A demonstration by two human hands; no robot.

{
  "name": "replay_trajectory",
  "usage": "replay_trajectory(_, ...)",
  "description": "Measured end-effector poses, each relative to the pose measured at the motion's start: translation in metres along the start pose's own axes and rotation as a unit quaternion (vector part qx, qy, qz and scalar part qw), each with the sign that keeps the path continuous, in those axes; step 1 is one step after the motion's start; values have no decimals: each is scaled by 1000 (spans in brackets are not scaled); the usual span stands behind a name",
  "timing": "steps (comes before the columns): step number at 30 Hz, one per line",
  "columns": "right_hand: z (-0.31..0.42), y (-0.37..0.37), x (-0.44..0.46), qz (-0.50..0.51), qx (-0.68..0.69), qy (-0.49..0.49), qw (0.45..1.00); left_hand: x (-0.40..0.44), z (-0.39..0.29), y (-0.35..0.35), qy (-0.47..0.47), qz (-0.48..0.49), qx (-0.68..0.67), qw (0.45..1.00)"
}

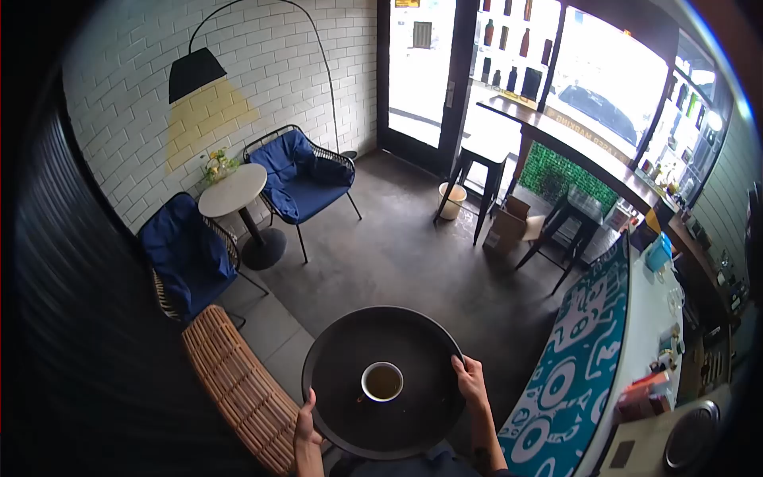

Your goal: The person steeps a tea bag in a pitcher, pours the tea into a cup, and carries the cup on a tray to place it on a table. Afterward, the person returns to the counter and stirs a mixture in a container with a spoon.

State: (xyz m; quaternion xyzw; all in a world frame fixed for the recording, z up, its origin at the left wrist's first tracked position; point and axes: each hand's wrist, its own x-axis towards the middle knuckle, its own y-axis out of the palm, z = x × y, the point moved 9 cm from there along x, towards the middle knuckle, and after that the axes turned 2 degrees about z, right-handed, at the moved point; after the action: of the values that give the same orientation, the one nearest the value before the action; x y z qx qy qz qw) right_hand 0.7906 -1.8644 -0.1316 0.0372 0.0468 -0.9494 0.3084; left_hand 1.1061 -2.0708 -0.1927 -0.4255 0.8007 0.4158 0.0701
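Note:
A round black serving tray (350, 350) is held level in front of me at waist height. My left hand (307, 421) grips its left rim, thumb on top and fingers underneath. On the opposite side, my right hand (470, 378) is closed around the right rim in the same way. Near the tray's middle stands a white cup (382, 382) with dark liquid in it, upright, its handle toward the lower left. Neither hand touches the cup. The fingers below the tray are mostly hidden.
Left are a rattan bench (238, 389), two blue-cushioned chairs (310, 199) and a small round table (233, 191) with flowers. A counter with a teal patterned front (568, 370) runs along the right. Black stools (568, 226) and a cardboard box (507, 225) stand ahead near the glass door (417, 79).

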Motion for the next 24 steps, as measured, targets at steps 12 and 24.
replay_trajectory(12,77,188,346,143,-34,-39,988,240,-164,2,-3,-280,98,955)
replay_trajectory(24,124,391,571,147,-210,-189,948,426,-312,-20,29,-416,65,906)
